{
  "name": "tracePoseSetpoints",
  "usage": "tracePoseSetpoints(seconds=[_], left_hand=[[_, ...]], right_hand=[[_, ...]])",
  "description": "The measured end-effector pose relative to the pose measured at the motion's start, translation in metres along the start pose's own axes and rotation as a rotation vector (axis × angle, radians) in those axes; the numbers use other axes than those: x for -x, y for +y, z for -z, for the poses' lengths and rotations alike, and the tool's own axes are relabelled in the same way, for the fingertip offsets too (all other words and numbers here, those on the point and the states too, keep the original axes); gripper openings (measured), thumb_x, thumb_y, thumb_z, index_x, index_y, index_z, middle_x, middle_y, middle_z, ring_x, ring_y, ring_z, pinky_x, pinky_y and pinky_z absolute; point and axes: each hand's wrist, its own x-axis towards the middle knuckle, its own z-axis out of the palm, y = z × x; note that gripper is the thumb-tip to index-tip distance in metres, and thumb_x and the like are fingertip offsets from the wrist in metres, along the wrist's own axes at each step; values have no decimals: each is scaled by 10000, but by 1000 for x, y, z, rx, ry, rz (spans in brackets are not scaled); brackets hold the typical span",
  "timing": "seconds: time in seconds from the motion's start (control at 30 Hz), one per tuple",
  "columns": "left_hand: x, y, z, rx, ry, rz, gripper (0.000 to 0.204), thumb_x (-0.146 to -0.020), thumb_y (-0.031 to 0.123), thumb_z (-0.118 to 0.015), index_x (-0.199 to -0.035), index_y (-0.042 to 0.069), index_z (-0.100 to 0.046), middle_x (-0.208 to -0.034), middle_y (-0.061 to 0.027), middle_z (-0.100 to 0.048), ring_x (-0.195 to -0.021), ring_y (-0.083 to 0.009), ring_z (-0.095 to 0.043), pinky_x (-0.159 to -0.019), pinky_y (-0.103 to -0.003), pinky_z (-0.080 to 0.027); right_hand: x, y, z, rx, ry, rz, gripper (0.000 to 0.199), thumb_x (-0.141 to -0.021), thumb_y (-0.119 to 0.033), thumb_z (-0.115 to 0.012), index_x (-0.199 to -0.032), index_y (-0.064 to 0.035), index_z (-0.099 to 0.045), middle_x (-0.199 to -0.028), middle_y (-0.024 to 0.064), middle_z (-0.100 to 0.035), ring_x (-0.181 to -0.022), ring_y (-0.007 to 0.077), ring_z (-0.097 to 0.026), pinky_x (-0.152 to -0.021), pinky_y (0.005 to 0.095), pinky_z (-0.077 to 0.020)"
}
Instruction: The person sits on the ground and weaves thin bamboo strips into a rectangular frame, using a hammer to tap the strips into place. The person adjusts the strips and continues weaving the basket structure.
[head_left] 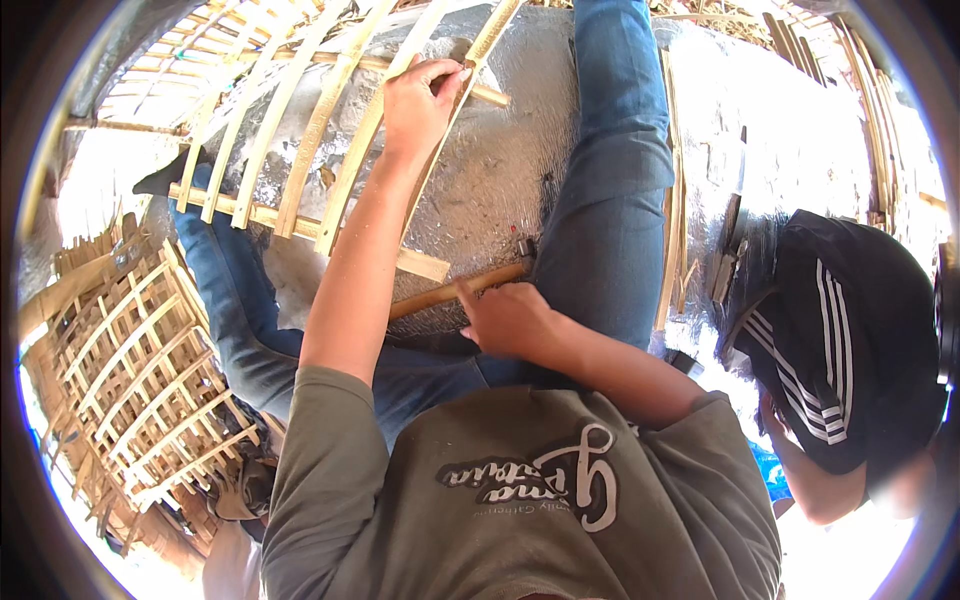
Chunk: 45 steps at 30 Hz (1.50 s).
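A frame of several pale bamboo slats (pixel 330 120), laid across two crosspieces, lies over the ground and my left leg. My left hand (pixel 420 108) is closed around the rightmost bamboo slat (pixel 490 35), near the far crosspiece (pixel 490 96). The near crosspiece (pixel 424 264) ends beside my left forearm. Close to my lap lies a hammer-like tool with a wooden handle (pixel 425 298) and a small dark head (pixel 527 247). My right hand (pixel 512 318) is beside this handle, its index finger stretched out and touching it. The other fingers are partly hidden.
My jeans-covered right leg (pixel 610 200) stretches away on the right. A stack of bamboo lattices (pixel 140 370) stands at the left. A person in a black jacket with white stripes (pixel 850 330) sits close on the right, near a dark tool (pixel 728 260). Bamboo strips (pixel 676 200) lie along my right leg.
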Motion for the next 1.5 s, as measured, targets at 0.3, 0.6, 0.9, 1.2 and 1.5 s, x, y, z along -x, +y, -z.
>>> tracePoseSetpoints(seconds=[0.3,0.6,0.9,1.2,1.5], left_hand=[[-2,0,5,-41,-46,29,93,-871,87,-738,-927,14,-748,-927,-106,-762,-743,-246,-719,-1149,-413,-396],[-1,-1,6,-24,-19,1,82,-865,62,-735,-929,10,-741,-919,-113,-757,-761,-269,-719,-1129,-425,-419],[0,-2,6,20,-7,-4,76,-862,40,-728,-929,8,-739,-907,-112,-753,-785,-271,-715,-1143,-460,-400],[0,-4,4,13,-19,0,82,-858,26,-722,-936,12,-741,-922,-109,-755,-791,-267,-719,-1134,-445,-404],[-1,-4,3,34,-9,-9,66,-838,10,-724,-901,29,-730,-886,-91,-750,-715,-264,-699,-1138,-492,-392]], right_hand=[[-27,14,-27,22,-64,-76,720,-959,-402,-575,-1481,46,-362,-1014,214,-718,-1047,392,-671,-1028,574,-368],[-22,18,-23,-102,259,-114,585,-951,-356,-590,-1366,38,-469,-867,259,-710,-852,433,-702,-839,520,-534],[-40,43,18,-143,471,-245,472,-966,-330,-546,-1264,36,-558,-871,265,-705,-851,428,-701,-768,485,-573],[-39,56,40,-384,634,-341,334,-849,-303,-736,-948,15,-707,-833,248,-711,-840,416,-712,-810,458,-577],[-29,78,45,-1291,655,-226,438,-937,-74,-658,-1317,42,-473,-951,183,-608,-811,229,-729,-581,336,-619]])
